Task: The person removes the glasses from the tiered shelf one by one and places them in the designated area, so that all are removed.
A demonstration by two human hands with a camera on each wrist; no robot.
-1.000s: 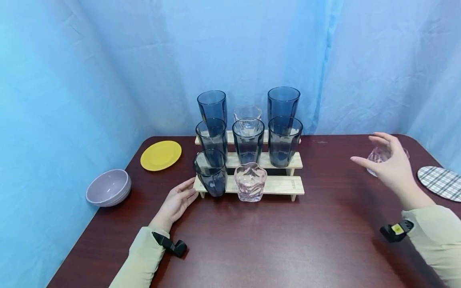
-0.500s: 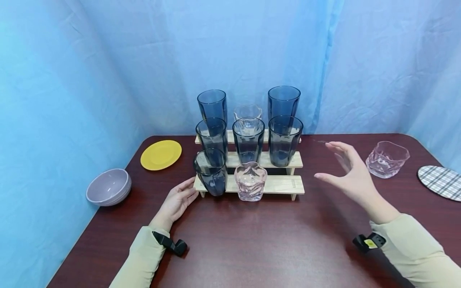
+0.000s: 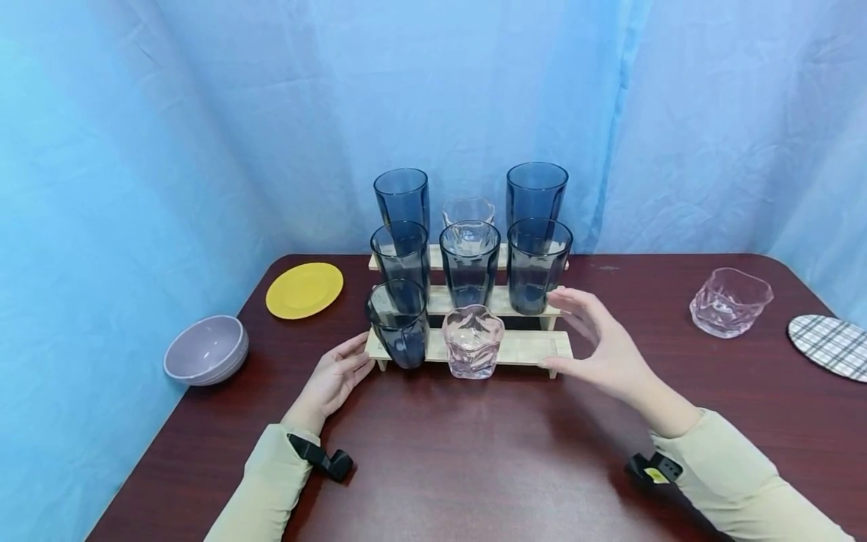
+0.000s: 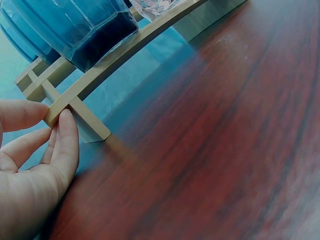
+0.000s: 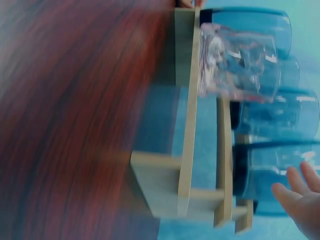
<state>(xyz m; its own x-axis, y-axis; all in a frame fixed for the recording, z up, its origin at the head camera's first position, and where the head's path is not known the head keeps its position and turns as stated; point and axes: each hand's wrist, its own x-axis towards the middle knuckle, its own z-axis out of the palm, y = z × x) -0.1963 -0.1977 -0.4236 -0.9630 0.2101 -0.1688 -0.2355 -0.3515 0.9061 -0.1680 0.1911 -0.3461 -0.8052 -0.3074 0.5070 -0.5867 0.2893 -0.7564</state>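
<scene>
A three-step wooden display rack point(image 3: 531, 346) stands mid-table. My left hand point(image 3: 336, 379) pinches the left end of its lowest shelf, fingertips beneath it, as the left wrist view shows at the shelf end point(image 4: 62, 106). My right hand point(image 3: 609, 354) is by the rack's right end, thumb and fingers spread, holding nothing. On the lowest step are a dark blue tumbler point(image 3: 398, 339) at left and a pinkish wavy-rimmed glass point(image 3: 473, 354) in the middle. Three blue tumblers line the middle step, the right one point(image 3: 535, 278) nearest my right fingers. Two more flank a clear glass point(image 3: 469, 212) on top.
Far right stands another pinkish clear glass point(image 3: 728, 305), beside a checked round mat point(image 3: 832, 346). At left are a yellow plate point(image 3: 305, 290) and a lilac bowl point(image 3: 206, 352) near the table edge. A blue curtain point(image 3: 311, 113) hangs behind.
My right hand has moved left, from in front of the glass at far right to the rack's right end, fingers still spread. My left hand stays on the rack.
</scene>
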